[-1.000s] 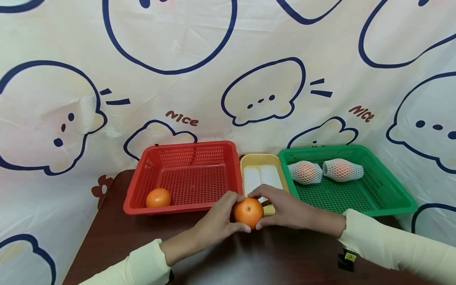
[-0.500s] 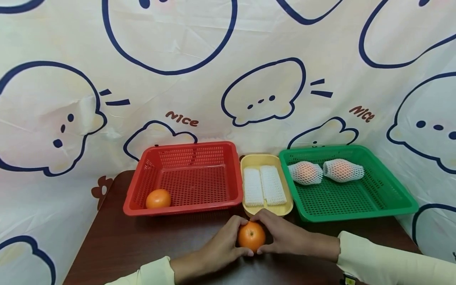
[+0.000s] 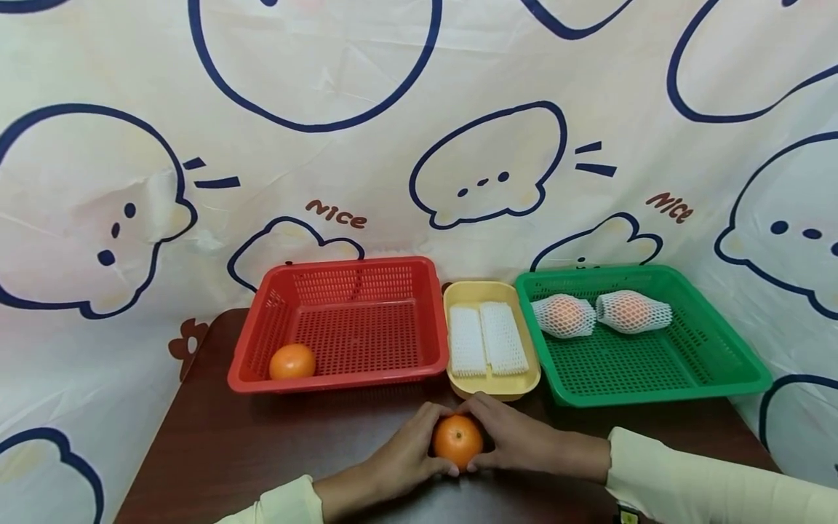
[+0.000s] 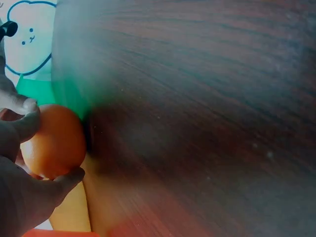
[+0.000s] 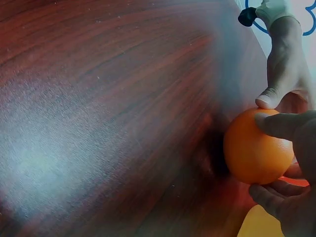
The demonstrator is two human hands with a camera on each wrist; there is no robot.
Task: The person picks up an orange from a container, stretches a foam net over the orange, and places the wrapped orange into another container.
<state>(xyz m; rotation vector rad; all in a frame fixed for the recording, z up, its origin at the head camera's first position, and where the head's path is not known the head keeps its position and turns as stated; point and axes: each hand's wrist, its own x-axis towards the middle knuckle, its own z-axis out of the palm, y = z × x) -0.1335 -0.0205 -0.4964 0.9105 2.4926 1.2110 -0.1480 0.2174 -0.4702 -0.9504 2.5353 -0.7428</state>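
An orange (image 3: 457, 441) is held between both hands, low over the dark wooden table in front of the yellow tray. My left hand (image 3: 407, 453) grips its left side, with the thumb near the front and the fingers behind. On the other side my right hand (image 3: 513, 439) grips it the same way. The thumbs nearly meet at the front, and the fingertips come together at the back. In the left wrist view the orange (image 4: 55, 142) lies between thumb and fingers. The right wrist view shows the orange (image 5: 257, 146) close to the tabletop.
A red basket (image 3: 340, 380) at the back left holds one orange (image 3: 292, 362). Two white foam net sleeves (image 3: 503, 338) lie in the yellow tray (image 3: 484, 290). The green basket (image 3: 661, 397) at right holds two net-wrapped fruits (image 3: 632, 312). A printed curtain (image 3: 366, 167) hangs behind.
Both hands have brought the orange down and toward the body, from over the yellow tray's front edge to the table in front of it. In the last half second they barely moved.
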